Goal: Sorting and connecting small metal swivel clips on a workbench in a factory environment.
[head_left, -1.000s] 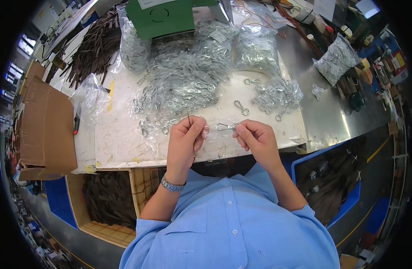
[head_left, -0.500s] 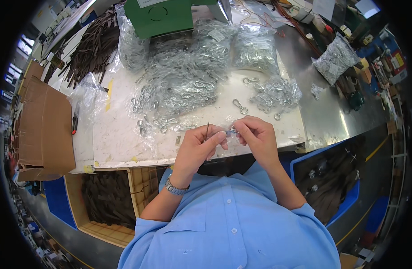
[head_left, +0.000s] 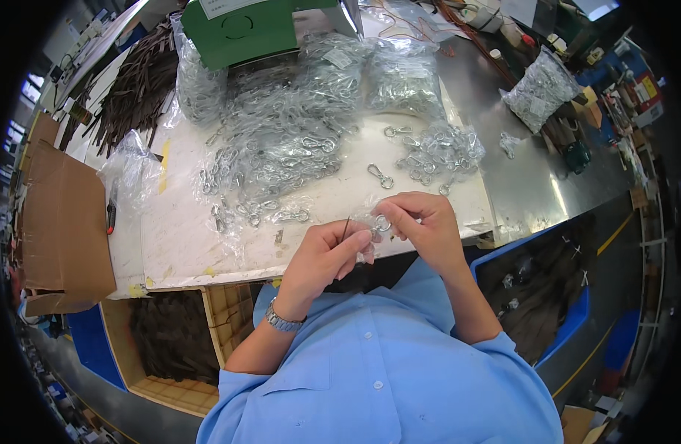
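Note:
My left hand (head_left: 324, 255) is closed, with a thin dark pointed tool (head_left: 346, 228) sticking up between thumb and fingers. Between my hands is a silver snap hook (head_left: 383, 223) in clear plastic, its round ring showing beside my right fingertips. The hook's other end is hidden by my left thumb and fingers. With thumb and forefinger, my right hand (head_left: 428, 228) pinches the plastic at the ring. Just beyond my hands, a loose snap hook (head_left: 380, 176) lies on the white table (head_left: 333, 211). Several more bagged hooks (head_left: 281, 152) are heaped behind it.
A green box (head_left: 244, 33) stands at the back, and a brown carton (head_left: 66, 214) at the left. Bagged hooks (head_left: 440, 152) lie to the right. Dark straps (head_left: 137, 81) cover the back left. Below are a wooden bin (head_left: 211, 333) and a blue bin (head_left: 562, 333) with dark straps.
The ring of the hook has come into view between my hands, with clear plastic around it. My left hand still has the thin tool. The whole view has shifted slightly.

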`<action>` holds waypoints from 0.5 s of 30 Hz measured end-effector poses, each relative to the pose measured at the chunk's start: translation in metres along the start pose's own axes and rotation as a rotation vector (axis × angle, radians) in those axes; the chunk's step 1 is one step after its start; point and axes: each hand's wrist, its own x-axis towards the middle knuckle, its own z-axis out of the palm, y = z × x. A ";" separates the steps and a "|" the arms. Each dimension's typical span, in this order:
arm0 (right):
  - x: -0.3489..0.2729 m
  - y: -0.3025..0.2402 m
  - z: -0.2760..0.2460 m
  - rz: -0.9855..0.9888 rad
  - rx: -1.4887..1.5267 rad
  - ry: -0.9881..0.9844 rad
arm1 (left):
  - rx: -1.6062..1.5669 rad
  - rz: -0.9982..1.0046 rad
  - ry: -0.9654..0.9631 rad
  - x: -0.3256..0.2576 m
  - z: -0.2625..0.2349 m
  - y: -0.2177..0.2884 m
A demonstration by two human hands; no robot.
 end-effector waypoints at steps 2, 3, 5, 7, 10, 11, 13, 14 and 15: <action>0.001 0.003 -0.003 -0.090 -0.088 -0.037 | -0.019 0.009 -0.005 -0.002 0.000 0.001; 0.001 0.004 -0.003 -0.180 -0.167 -0.075 | -0.023 0.014 0.005 -0.002 0.001 0.001; -0.001 -0.001 -0.003 -0.217 -0.229 -0.039 | -0.004 -0.002 -0.007 -0.002 0.004 0.000; -0.002 -0.002 -0.002 -0.254 -0.287 -0.004 | 0.002 0.001 -0.003 -0.001 0.004 -0.001; -0.003 0.008 -0.006 -0.006 0.046 0.139 | -0.013 0.020 0.002 -0.003 0.001 -0.002; -0.001 0.011 0.000 -0.007 0.048 0.132 | -0.034 0.042 0.003 -0.002 0.001 -0.002; 0.001 0.015 0.018 -0.026 0.351 0.069 | -0.042 0.083 0.041 -0.003 0.001 -0.002; -0.001 0.023 0.022 -0.076 0.238 -0.028 | -0.051 0.122 0.069 -0.003 0.002 -0.002; -0.005 0.026 0.025 -0.076 0.238 -0.026 | -0.051 0.122 0.066 -0.003 0.002 -0.001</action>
